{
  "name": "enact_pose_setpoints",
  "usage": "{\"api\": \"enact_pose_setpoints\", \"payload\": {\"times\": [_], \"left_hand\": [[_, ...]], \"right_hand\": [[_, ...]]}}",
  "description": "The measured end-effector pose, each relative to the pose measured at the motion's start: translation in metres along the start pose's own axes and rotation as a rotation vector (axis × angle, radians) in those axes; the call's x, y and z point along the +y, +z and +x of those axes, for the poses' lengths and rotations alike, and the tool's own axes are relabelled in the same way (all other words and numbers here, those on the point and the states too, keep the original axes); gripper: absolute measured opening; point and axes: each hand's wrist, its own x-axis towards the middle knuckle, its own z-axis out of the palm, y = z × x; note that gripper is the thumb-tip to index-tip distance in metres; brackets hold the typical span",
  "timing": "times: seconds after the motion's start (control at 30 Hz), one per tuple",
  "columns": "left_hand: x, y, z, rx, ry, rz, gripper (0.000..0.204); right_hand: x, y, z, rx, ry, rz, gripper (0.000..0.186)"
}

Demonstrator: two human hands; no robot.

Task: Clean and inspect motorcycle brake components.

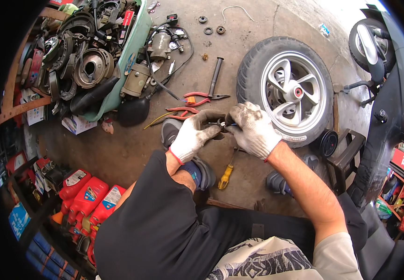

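Observation:
My left hand (pixel 196 136) and my right hand (pixel 250 129), both in dirty white knit gloves, pinch a small dark part (pixel 222 124) with a pale bit between them. Its detail is too small to make out. Beyond my hands lie red-handled pliers (pixel 202 100), another red-handled tool (pixel 184 112) and a long metal rod (pixel 216 74). Just right of my right hand, a silver-spoked wheel with a black tyre (pixel 258 55) lies flat on the floor. Below my hands is a yellow-handled screwdriver (pixel 225 179).
At left are a green bin (pixel 134 39) full of metal parts, motors with cables (pixel 136 77) and red jugs (pixel 91 197). Small rings (pixel 208 31) lie farther off. A black scooter (pixel 384 116) and a dark metal stand (pixel 340 165) are at right.

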Motion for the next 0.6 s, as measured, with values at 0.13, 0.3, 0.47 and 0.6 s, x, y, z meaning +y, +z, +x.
{"api": "enact_pose_setpoints", "payload": {"times": [0.13, 0.3, 0.47, 0.6], "left_hand": [[0.009, 0.004, -0.001, 0.041, -0.055, 0.1, 0.041], [0.004, 0.006, 0.002, 0.093, 0.095, 0.292, 0.039], [0.006, 0.007, 0.003, 0.051, 0.231, 0.514, 0.044], [0.006, 0.001, 0.005, -0.068, 0.715, 0.839, 0.04]], "right_hand": [[-0.001, 0.006, 0.008, 0.055, -0.027, -0.049, 0.023], [-0.016, -0.003, 0.02, -0.077, 0.332, 0.099, 0.027], [0.002, 0.009, 0.014, -0.259, 0.975, 1.254, 0.021], [0.023, 0.017, 0.002, -0.528, 0.974, 1.896, 0.02]]}}
